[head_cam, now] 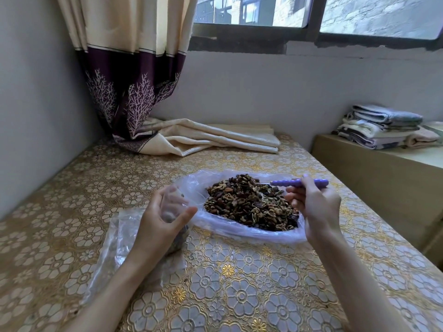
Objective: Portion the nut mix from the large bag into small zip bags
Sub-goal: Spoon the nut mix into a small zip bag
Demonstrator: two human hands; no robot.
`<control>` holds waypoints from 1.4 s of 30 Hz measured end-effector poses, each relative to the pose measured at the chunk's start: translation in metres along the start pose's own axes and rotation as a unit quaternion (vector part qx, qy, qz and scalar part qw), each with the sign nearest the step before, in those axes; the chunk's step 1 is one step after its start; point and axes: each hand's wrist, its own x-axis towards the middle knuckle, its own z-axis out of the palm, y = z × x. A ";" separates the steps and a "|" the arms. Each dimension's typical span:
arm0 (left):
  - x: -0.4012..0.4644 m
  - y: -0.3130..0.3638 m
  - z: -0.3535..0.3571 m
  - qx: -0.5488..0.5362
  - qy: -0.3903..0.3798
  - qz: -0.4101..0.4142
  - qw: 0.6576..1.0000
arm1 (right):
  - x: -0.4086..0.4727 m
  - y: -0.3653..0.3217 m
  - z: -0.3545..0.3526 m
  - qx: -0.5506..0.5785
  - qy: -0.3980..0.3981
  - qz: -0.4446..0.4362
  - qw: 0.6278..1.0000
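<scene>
The nut mix (251, 204) lies heaped in the large bag (239, 232), whose clear plastic is spread wide open on the table (215, 283), a little right of centre and just beyond both hands. The pile is dark brown and tan, mostly walnut pieces.

The right hand (314, 207) reaches in from the lower right, forearm angled up toward the bag's near right edge, wrist over its rim. Its fingers are curled round the purple handle of a spoon (299, 182), held roughly level, the metal end pointing left into the top of the heap. The bowl of the spoon is hidden among the nuts.

The left hand (165, 212) comes in from the lower left, palm turned rightward, fingers and thumb curved round a small zip bag (171, 200) and holding it upright just beside the large bag's left edge. A few nuts show through its clear plastic near the bottom; its mouth is blurred.

Under the left forearm lie more clear bags (115, 238) flat on the table. A curtain (134, 92) hangs in the far corner with its hem pooled on the tabletop, and folded towels (381, 128) are stacked on a ledge (383, 168) at the right.
</scene>
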 end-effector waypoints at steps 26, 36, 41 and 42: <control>0.001 -0.006 -0.001 -0.042 0.018 -0.017 0.999 | -0.056 -0.021 0.043 0.015 -0.294 -0.088 0.951; 0.001 -0.005 -0.002 -0.003 0.043 0.005 0.999 | -0.006 -0.008 0.000 -0.046 0.022 -0.068 0.996; 0.001 -0.004 -0.001 0.000 0.049 0.010 0.999 | 0.001 -0.002 -0.006 -0.243 0.104 -0.201 0.943; 0.001 -0.003 0.000 -0.001 0.049 0.013 0.999 | 0.002 0.000 -0.006 -0.260 0.097 -0.219 0.935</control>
